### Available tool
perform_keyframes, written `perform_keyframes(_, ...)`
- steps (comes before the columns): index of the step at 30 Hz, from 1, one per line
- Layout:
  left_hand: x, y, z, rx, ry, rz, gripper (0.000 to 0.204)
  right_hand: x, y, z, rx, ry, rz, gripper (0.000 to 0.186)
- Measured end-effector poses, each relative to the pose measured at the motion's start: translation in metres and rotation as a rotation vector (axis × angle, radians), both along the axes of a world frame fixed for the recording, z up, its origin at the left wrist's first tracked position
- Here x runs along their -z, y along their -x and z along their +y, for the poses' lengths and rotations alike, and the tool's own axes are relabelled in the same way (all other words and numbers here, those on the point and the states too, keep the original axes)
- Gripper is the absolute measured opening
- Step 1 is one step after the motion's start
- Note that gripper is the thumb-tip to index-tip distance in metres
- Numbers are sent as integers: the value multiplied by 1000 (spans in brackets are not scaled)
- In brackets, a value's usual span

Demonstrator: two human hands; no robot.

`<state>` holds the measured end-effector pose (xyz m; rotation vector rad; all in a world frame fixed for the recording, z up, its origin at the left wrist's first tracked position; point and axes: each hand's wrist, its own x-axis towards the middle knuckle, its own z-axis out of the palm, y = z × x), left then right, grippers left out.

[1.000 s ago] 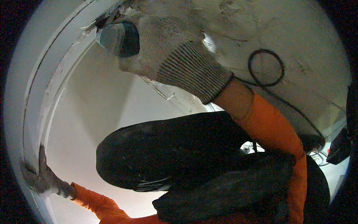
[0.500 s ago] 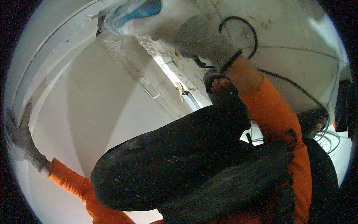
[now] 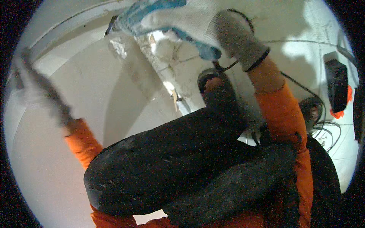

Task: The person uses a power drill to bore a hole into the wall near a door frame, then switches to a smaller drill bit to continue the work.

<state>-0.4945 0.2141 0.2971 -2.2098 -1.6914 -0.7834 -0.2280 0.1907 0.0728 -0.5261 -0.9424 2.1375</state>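
Note:
My left hand (image 3: 40, 85), in a grey glove, is smeared by motion beside the pale curved wall strip (image 3: 70, 26) at the left. My right hand (image 3: 192, 22), in a white glove with blue coating, reaches leftward at the top, fingertips by a dark narrow piece (image 3: 111, 26) at the strip's right part. Its thumb is spread away from the extended fingers; their tips are blurred. A rough pale channel with debris (image 3: 133, 68) runs diagonally below this hand, with a light metal piece (image 3: 183, 106) lower down.
My dark-clothed bent leg (image 3: 163, 159) crosses the middle, with a foot (image 3: 211, 83) above it. A black cable (image 3: 300, 85) crosses the tiled surface (image 3: 289, 53). A black-and-orange object (image 3: 336, 81) and loose wires (image 3: 330, 136) are at the right.
My left hand has risen along the left side. My right hand has shifted right, and its fingers have straightened from a curled shape. The camera's view has also shifted.

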Motion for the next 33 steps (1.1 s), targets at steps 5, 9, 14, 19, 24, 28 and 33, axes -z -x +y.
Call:
perform_keyframes(5,161,6,-135,-503,563,-890,54,-2,34,-25,93,-112,-96,39)
perform_keyframes(9,192,-68,-134,-548,788,-2007,60,-26,12,-49,-169,-308,-644,59)
perform_keyframes(14,214,-45,-154,-318,969,-2023,46,-38,-13,-67,-409,-481,-707,74)
perform_keyframes(19,221,-86,-158,-333,1041,-2211,43,-78,-141,-28,-735,-849,-896,44)
perform_keyframes(24,209,-68,-158,-349,933,-2155,38,-73,-282,-18,-910,-1024,-1746,23)
perform_keyframes(28,211,-75,-156,-294,947,-2088,37,-62,-340,-49,-756,-689,-1803,24)
perform_keyframes(33,190,-84,-152,-325,876,-2026,28,-9,-361,-82,-683,-862,-1579,22)
